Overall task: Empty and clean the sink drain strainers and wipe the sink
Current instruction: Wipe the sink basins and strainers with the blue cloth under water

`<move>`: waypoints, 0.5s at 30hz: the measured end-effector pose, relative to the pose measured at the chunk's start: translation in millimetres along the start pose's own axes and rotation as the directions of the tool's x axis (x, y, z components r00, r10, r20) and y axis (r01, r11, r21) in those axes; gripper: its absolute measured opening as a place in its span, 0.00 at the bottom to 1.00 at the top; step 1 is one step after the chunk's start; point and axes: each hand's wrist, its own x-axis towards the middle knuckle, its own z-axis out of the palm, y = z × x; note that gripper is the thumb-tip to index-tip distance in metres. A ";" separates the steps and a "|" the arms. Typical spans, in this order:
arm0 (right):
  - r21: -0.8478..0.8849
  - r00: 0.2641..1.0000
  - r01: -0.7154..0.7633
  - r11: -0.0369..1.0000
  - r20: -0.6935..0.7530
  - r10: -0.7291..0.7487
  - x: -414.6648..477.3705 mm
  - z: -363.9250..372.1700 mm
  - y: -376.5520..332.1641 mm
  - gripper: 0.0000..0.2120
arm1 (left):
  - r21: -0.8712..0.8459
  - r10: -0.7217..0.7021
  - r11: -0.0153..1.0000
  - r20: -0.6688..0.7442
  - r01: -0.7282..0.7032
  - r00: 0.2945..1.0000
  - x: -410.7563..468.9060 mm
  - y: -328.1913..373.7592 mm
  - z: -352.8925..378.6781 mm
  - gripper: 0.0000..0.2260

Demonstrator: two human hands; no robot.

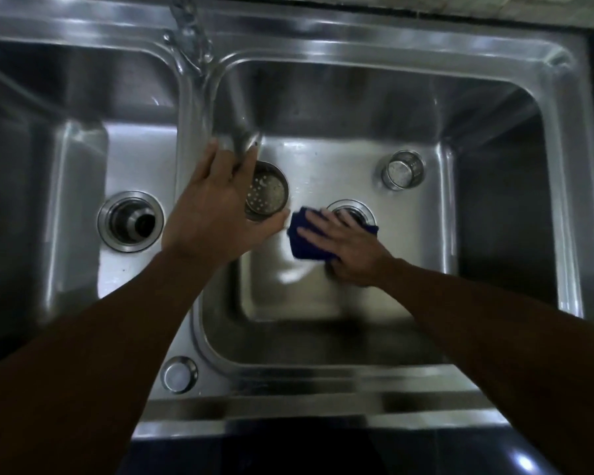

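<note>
A stainless double sink (374, 36) fills the view, seen from above. Water runs from the tap (186, 25) at 12 o'clock, down along the divider to the left side of the right basin (357, 104).

The left hand (213, 214) reaches over the divider. Its grip is closed round a perforated strainer basket (266, 192), with the thumb under the lower rim and the fingers over the far rim. The basket is tilted so that its holed bottom faces the camera. It sits just at 9 o'clock of the right drain (359, 209), and the stream lands at its upper edge.

The right hand (347, 248) lies flat, fingers straight, pressing a dark blue cloth (307, 250) onto the basin floor. Its grip is open, with nothing pinched. The cloth lies at 8 o'clock of the right drain, and the fingertips reach over the drain's rim.

A second strainer (403, 169) stands upright on the basin floor at 1 o'clock of that drain, apart from both hands.

In the left basin, at 9 o'clock of the scene, the left drain (129, 221) is open, with no basket in it. A round metal cap (179, 373) sits on the front rim at 7 o'clock.
</note>
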 end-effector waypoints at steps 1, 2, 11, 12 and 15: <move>0.039 0.995 -0.089 0.995 -0.030 0.090 3.1 -3.2 1.4 0.37 | 0.001 0.000 1.000 0.006 0.000 1.000 -0.1 0.3 -0.7 0.45; 0.065 0.984 -0.160 0.985 -0.061 0.164 6.8 -5.4 1.5 0.35 | 0.000 0.000 1.000 0.014 0.000 1.000 -0.3 0.5 -1.6 0.45; 0.295 0.961 -0.195 0.935 -0.134 0.243 32.6 -7.1 -42.6 0.36 | 0.010 -0.004 1.000 0.030 0.004 1.000 0.3 1.7 -2.3 0.46; 0.253 0.994 -0.043 0.967 -0.091 0.068 27.4 -3.7 -47.5 0.35 | 0.011 -0.005 1.000 0.023 0.005 1.000 0.1 1.8 -1.7 0.46; 0.182 0.933 0.291 0.939 0.164 -0.321 -0.9 7.1 -56.4 0.33 | 0.013 -0.004 1.000 0.006 0.004 1.000 -0.1 2.1 -0.9 0.46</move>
